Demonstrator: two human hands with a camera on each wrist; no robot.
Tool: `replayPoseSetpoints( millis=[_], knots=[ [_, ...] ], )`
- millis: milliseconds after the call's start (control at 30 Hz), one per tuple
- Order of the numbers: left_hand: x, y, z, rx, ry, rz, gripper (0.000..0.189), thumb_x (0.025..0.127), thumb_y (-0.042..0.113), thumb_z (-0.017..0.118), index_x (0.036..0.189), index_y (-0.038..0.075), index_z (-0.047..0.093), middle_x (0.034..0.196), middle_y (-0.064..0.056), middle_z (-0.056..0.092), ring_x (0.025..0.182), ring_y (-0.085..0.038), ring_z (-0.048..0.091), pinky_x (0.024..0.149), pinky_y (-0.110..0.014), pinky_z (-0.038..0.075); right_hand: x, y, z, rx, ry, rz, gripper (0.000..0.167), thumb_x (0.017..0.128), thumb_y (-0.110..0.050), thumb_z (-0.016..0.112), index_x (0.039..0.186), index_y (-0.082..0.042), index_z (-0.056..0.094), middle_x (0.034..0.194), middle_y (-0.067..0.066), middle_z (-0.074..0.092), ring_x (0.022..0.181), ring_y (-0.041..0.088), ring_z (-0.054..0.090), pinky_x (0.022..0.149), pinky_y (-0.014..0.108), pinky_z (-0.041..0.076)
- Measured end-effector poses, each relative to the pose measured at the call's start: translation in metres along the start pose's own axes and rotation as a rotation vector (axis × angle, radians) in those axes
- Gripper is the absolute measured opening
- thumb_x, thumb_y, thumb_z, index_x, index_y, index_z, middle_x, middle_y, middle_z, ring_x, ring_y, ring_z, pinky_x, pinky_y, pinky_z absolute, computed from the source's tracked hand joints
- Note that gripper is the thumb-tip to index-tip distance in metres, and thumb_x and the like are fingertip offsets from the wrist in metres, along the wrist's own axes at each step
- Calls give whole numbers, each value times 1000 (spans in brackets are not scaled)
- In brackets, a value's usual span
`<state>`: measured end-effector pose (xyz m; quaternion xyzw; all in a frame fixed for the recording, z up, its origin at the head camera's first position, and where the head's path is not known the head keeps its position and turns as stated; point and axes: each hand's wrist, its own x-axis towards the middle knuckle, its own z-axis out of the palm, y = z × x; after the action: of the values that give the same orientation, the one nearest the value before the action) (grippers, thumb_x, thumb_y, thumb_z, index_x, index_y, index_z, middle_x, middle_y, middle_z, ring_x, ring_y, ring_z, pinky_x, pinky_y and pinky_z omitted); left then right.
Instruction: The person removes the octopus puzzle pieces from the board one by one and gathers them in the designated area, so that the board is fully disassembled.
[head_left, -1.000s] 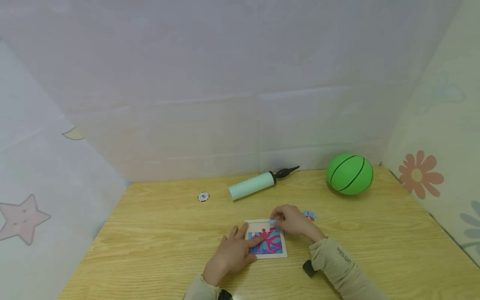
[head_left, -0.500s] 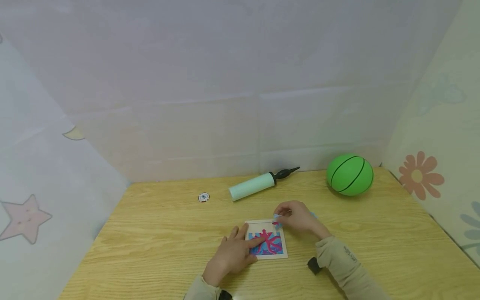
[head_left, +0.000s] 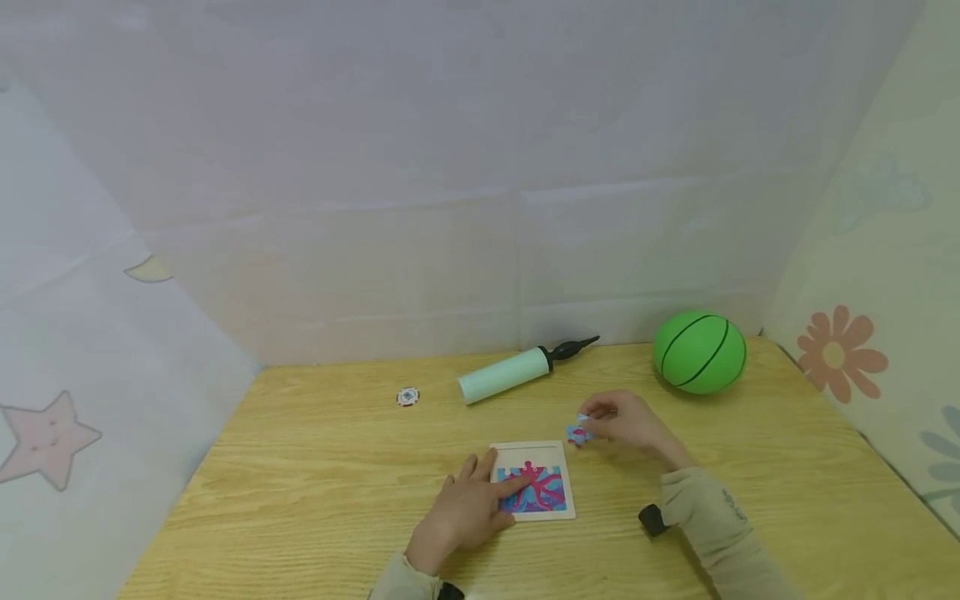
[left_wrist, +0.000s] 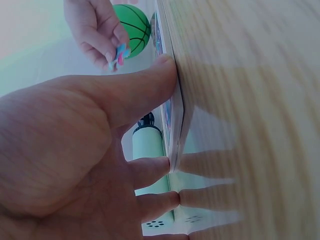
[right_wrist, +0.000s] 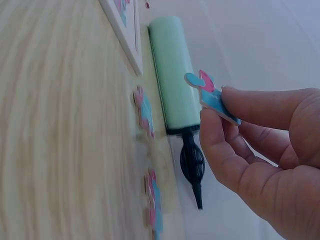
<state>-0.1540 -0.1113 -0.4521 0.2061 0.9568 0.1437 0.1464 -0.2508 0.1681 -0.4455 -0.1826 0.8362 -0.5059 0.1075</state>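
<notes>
The right hand [head_left: 626, 421] had just carried a puzzle piece [right_wrist: 212, 97] away from the puzzle tray's [head_left: 540, 456] corner, leaving the far strip unfilled. Its grip pinched the piece above the table [head_left: 315, 500]; thick-edged, blue and pink, it was partly hidden by fingers. The left hand [head_left: 465, 504], fingers spread, rested on the tray's tentacled picture [head_left: 551, 483], seemingly steadying it.

Right wrist view: puzzle board [right_wrist: 130, 35] cut off at top.
</notes>
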Motion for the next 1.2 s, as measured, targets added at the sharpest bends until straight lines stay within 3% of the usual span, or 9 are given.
replayPoseSetpoints(
  millis=[100,333,500,833,1100,1200],
  knots=[
    [-1,0,0,-6,-1,0,52,92,38,62,140,45,45,156,-17,23,138,-46,25,99,-67,31,-5,7,-12,56,-10,13,21,90,-9,66,106,5,64,90,13,64,68,29,61,54,36,51],
    [-4,3,-3,-18,-7,-8,52,92,38,62,140,44,46,156,-17,23,138,-47,25,99,-67,31,-18,15,-35,92,14,14,24,88,-6,67,107,8,62,95,15,60,83,20,60,73,35,55],
    [-4,2,-3,-19,-8,-13,52,92,40,62,141,45,45,156,-17,22,138,-47,24,99,-68,30,-26,20,-48,97,47,33,25,87,-5,68,106,10,61,96,16,60,86,20,61,76,37,56],
    [-4,4,-2,-4,-14,-12,52,92,40,61,141,45,44,156,-17,22,138,-46,25,99,-67,31,-38,35,-64,36,47,67,26,88,-6,67,106,12,63,96,15,62,86,17,60,73,29,55],
    [-4,5,-4,-7,-19,-12,52,93,39,61,142,44,44,157,-17,20,138,-47,24,98,-68,30,-47,54,-75,-111,77,81,21,86,-7,69,101,8,68,92,11,65,82,16,58,67,26,51],
    [-5,5,-5,-11,-21,-11,52,92,39,61,141,43,45,157,-17,20,138,-47,24,98,-68,30,-48,57,-77,-119,76,83,21,86,-6,69,102,8,68,93,11,65,83,17,58,66,26,50]
  ],
)
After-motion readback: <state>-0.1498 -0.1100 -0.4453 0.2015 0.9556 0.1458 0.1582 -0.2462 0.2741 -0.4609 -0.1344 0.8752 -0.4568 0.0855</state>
